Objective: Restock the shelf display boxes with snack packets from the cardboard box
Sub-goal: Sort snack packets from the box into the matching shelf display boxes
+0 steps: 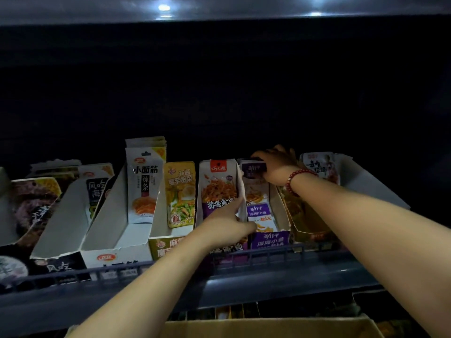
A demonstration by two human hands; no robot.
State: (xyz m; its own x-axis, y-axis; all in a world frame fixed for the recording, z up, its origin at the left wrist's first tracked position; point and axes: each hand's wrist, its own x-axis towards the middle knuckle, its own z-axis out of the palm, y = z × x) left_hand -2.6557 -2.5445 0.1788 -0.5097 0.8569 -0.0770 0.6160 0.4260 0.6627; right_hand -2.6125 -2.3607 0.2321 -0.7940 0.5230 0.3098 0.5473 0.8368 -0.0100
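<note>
Deep on the dim shelf, the right hand point(278, 167) grasps purple snack packets point(253, 167) at the back of a display box point(280, 203); nearer, the left hand point(229, 223) grips that box's front wall, with the cardboard box point(268, 328) below both arms.

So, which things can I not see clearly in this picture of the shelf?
- Back of the shelf, head view: too dark to show anything there.
- Cardboard box, head view: cut off by the bottom edge, so its contents are unseen.
- Purple packets under the right hand: the fingers cover them, so their number is unclear.
- Left hand: its fingertips are hidden between the display boxes.
- Lower shelf: dark and small.
</note>
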